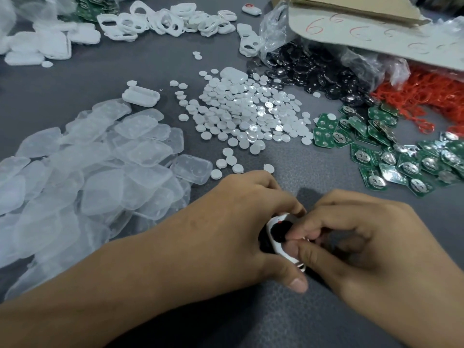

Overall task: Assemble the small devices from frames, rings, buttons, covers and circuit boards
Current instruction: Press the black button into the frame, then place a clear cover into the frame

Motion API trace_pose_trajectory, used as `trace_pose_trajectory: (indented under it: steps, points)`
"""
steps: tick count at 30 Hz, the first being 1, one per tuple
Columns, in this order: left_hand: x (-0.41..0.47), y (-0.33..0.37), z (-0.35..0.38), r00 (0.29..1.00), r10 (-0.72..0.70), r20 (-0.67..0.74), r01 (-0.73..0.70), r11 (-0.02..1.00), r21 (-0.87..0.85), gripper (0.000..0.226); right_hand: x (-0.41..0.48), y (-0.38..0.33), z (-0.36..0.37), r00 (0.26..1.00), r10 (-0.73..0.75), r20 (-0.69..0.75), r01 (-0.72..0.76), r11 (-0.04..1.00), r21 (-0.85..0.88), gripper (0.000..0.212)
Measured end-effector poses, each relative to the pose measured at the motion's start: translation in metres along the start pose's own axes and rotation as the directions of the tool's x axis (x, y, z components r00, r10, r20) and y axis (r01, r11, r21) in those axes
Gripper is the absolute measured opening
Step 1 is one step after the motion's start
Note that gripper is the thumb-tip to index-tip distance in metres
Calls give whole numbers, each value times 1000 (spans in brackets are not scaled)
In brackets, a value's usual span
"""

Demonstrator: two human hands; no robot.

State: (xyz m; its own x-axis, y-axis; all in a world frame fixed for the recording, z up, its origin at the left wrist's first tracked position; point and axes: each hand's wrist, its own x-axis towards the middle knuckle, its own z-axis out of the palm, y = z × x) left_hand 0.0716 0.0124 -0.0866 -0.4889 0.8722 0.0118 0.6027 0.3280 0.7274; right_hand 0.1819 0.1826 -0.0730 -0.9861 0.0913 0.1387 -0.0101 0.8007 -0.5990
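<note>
Dim, even overhead light; glare on white discs point(253, 114); soft focus; wide-angle bending at edges.

we have the table point(288, 322) before us. nearest, at the middle, our left hand point(238, 222) and right hand point(364, 242) meet around a half-built device point(281, 234). left of them spreads a heap of covers point(88, 172). beyond the hands lies a pile of small discs point(246, 114), with circuit boards point(391, 151) to its right. farther right sit the rings point(426, 96), and behind them a cardboard box point(364, 28) overhangs a bag of buttons point(313, 74). at the far edge frames point(163, 21) lie in the middle, shells point(47, 43) at their left.
</note>
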Motion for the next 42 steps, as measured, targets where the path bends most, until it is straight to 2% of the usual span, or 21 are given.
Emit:
trace_pose_trajectory:
  steps: [18,20,24,26,28,30,33,35,37,39,42]
  points:
    - [1,0,-2,1000,13,26,-12,999,-30,55,2,3,2,998,12,-59,-5,994,105,9]
    - [2,-1,-2,1000,12,23,-11,1000,-26,61,2,4,1,992,37,-119,-21,991,132,3]
    - [1,0,-8,1000,-1,-1,1,999,-45,91,3,7,-1,963,94,-254,-51,984,170,5]
    - [1,1,-20,997,11,-78,-14,999,-42,83,5,8,0,948,104,-301,-52,983,175,5]
    - [0,-2,-42,973,-1,-232,1,1000,2,54,9,4,2,944,120,-308,-72,984,163,5]
    - [-3,-13,-72,944,-78,-321,124,984,125,32,21,-8,6,961,24,-275,-23,1000,8,9]
    - [-10,-30,-106,946,-246,-209,305,892,332,23,55,-37,19,991,-112,-66,102,984,-144,25]
    - [-11,-38,-112,946,-282,-162,323,873,365,21,83,-52,31,981,-161,110,185,949,-256,24]
    - [-9,-44,-111,952,-282,-118,305,873,380,19,103,-57,41,959,-174,225,238,924,-299,20]
    - [-8,-49,-107,957,-277,-84,287,875,390,18,109,-57,46,954,-159,255,234,926,-295,16]
    - [-7,-53,-105,972,-207,-109,232,912,338,13,106,-51,44,971,-174,166,210,949,-237,11]
